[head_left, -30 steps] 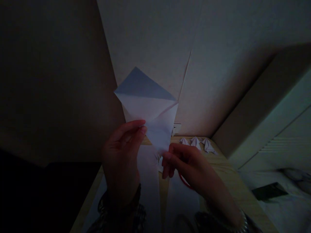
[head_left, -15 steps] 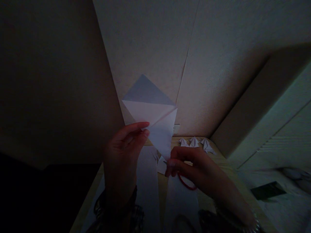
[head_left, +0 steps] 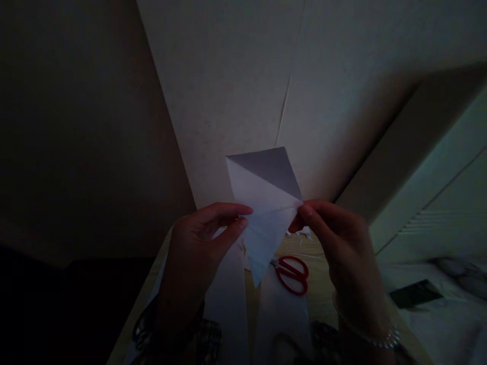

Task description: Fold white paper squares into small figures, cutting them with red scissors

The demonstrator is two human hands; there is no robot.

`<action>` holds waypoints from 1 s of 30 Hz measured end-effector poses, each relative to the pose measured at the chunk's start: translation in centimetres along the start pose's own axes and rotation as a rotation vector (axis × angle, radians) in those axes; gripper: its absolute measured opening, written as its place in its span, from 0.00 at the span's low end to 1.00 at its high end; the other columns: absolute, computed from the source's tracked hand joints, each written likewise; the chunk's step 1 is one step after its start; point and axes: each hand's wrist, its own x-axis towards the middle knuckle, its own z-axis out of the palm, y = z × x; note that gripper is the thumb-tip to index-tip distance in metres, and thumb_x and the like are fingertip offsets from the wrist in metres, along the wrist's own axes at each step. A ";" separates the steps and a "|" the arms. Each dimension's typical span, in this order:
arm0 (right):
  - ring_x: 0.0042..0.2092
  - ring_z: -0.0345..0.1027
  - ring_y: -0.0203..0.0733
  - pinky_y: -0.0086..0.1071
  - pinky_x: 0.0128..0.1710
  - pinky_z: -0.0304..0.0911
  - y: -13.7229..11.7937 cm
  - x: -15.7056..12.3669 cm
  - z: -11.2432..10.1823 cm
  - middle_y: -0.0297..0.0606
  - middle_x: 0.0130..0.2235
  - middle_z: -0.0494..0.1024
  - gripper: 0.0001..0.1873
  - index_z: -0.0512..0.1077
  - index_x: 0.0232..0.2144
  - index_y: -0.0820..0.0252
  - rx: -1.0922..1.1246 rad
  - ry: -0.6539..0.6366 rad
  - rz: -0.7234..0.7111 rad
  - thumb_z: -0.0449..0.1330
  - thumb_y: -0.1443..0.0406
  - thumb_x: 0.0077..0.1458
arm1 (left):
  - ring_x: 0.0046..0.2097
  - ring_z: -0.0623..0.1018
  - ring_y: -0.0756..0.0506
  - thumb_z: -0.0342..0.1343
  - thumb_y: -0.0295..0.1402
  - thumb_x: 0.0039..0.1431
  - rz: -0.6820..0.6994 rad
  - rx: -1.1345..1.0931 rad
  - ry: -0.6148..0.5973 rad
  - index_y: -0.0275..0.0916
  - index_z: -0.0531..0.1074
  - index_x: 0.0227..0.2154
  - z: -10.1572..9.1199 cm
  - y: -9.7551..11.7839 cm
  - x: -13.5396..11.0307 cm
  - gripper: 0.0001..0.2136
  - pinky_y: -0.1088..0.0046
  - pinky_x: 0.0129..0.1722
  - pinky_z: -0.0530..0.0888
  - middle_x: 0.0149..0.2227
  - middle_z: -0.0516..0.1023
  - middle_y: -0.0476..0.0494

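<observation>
A creased white sheet of paper [head_left: 262, 218] is held up above the table, its lower end narrowing to a point. My left hand [head_left: 205, 238] pinches its left edge between thumb and fingers. At the right corner, my right hand [head_left: 338, 233] grips the paper with thumb and forefinger. The upper part of the sheet is in shade, with a crease running down across it to the right corner. Below the paper lie red-handled scissors [head_left: 292, 275], their blades mostly hidden behind it.
Pale paper strips [head_left: 228, 299] lie on the wooden table [head_left: 319, 263]. Small white folded pieces [head_left: 304, 232] sit at the back, partly hidden by my right hand. A wall [head_left: 228, 76] rises behind the table. A dark flat object [head_left: 415, 294] lies off to the right.
My right hand has moved from the paper's lower tip up to its right corner. The sheet has turned and shifted right and down. The scissors' handles are now uncovered.
</observation>
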 end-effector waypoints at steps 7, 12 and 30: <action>0.56 0.68 0.53 0.47 0.52 0.69 1.3 0.7 -1.6 0.43 0.55 0.73 0.22 0.74 0.53 0.49 -0.550 0.119 -0.677 0.66 0.71 0.58 | 0.33 0.84 0.46 0.69 0.28 0.47 -0.052 -0.068 0.052 0.46 0.84 0.26 -0.1 -0.5 0.0 0.05 0.78 0.30 0.79 0.29 0.86 0.49; 0.48 0.69 0.48 0.45 0.48 0.65 1.0 0.5 -1.5 0.40 0.48 0.77 0.11 0.78 0.40 0.50 -0.688 0.086 -0.810 0.62 0.72 0.61 | 0.30 0.84 0.47 0.69 0.27 0.46 -0.062 -0.085 0.012 0.46 0.83 0.23 0.0 -0.7 0.0 0.05 0.79 0.28 0.78 0.26 0.85 0.49; 0.32 0.69 0.40 0.33 0.32 0.62 1.0 1.1 -1.5 0.33 0.27 0.76 0.08 0.79 0.23 0.55 -0.099 -0.166 -0.117 0.67 0.68 0.54 | 0.32 0.81 0.48 0.66 0.31 0.54 0.136 0.120 -0.071 0.45 0.81 0.26 -0.6 -0.2 0.1 0.03 0.76 0.34 0.76 0.28 0.82 0.52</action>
